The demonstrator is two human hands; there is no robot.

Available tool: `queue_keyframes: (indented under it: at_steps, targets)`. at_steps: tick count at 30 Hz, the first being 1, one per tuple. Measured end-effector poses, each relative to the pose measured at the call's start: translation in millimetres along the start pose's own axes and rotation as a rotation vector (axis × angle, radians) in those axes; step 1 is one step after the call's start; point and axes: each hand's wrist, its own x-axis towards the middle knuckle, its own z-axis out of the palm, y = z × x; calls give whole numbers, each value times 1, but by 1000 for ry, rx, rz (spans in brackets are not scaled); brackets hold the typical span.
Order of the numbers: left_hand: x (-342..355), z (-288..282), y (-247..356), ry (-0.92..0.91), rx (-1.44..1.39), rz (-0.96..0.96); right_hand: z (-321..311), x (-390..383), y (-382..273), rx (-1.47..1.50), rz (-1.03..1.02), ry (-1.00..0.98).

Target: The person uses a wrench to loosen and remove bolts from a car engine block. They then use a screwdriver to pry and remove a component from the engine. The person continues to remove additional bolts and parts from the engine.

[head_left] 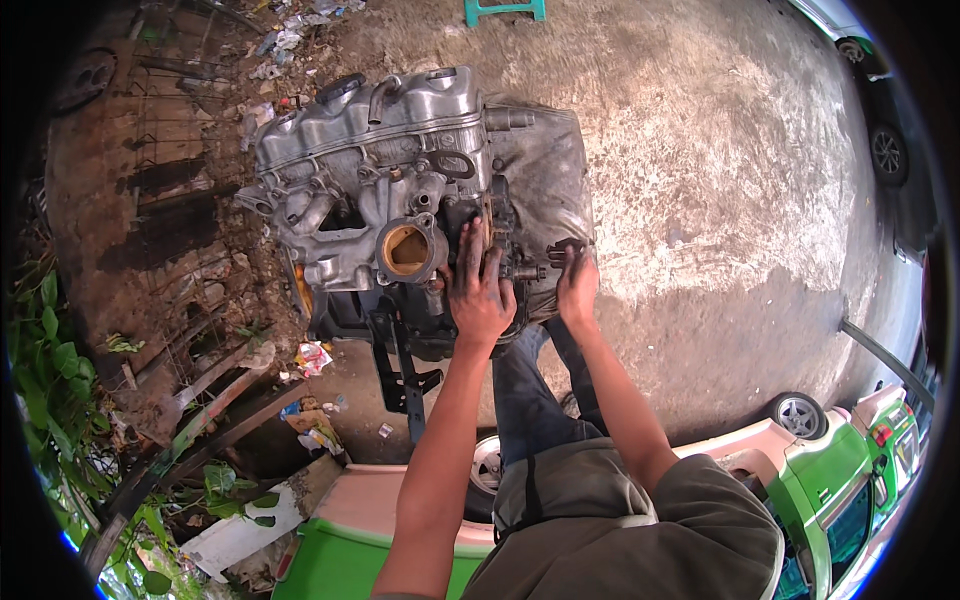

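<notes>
A large grey metal car engine (370, 160) stands in front of me, with a ribbed valve cover (420, 95) on top. On its near side is a round intake opening (412, 250) with a brownish inside. My left hand (482, 290) lies against the engine's right-hand end, fingers spread and darkened by grease. To its right, my right hand (577, 285) is closed at the fingertips around a small dark piece (568, 244), whose kind I cannot make out. Beneath that hand spreads a grey crumpled sheet (545, 160). Between my hands a short bolt-like shaft (530, 272) sticks out of the engine.
A black metal bracket (400, 370) hangs at the engine's near side. Planks and litter (200, 400) lie to the left, with leafy plants (60, 350). Behind me is a green and pink car (820, 480). A green stool (505, 10) stands at the far edge.
</notes>
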Motion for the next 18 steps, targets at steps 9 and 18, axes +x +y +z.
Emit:
queue_keyframes:
  at_steps: [9, 18]
  targets:
    - [1, -5, 3, 3, 43, 17, 32, 85, 31, 259, 326, -296]
    - [0, -1, -1, 2, -47, 38, 80, 94, 49, 486, 571, -426]
